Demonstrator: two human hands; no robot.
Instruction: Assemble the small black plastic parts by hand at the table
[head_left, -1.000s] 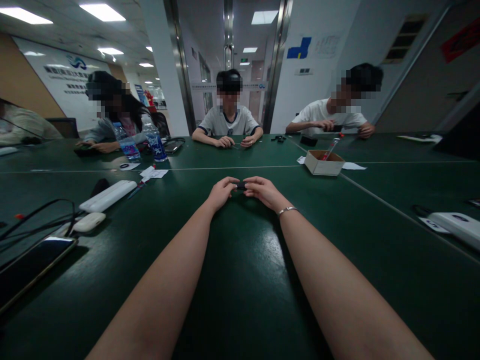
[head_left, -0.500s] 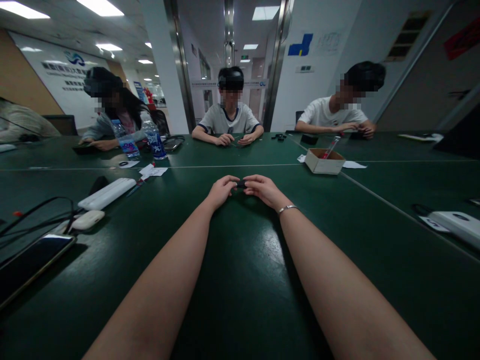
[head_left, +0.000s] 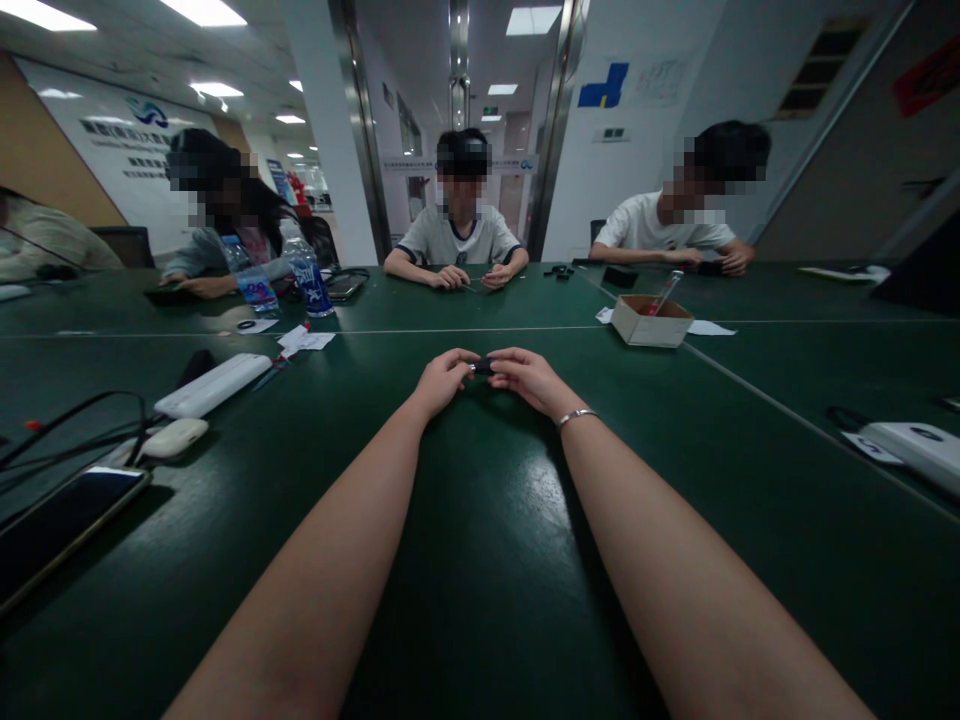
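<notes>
Both my arms stretch out over the dark green table (head_left: 480,560). My left hand (head_left: 442,381) and my right hand (head_left: 529,380) meet at the middle of the table, fingers curled. Between their fingertips they pinch a small black object (head_left: 481,367), too small to name. A thin silver bracelet (head_left: 576,417) circles my right wrist.
At left lie a phone (head_left: 60,525), black cables (head_left: 82,420), a white oval case (head_left: 174,438) and a long white box (head_left: 214,385). Two water bottles (head_left: 309,285) stand further back. A cardboard box (head_left: 649,322) sits at right. Three people sit across the table, working with their own hands.
My hands stay together on the small black object. The view has shifted slightly; the person at far right has moved the arms a little.
</notes>
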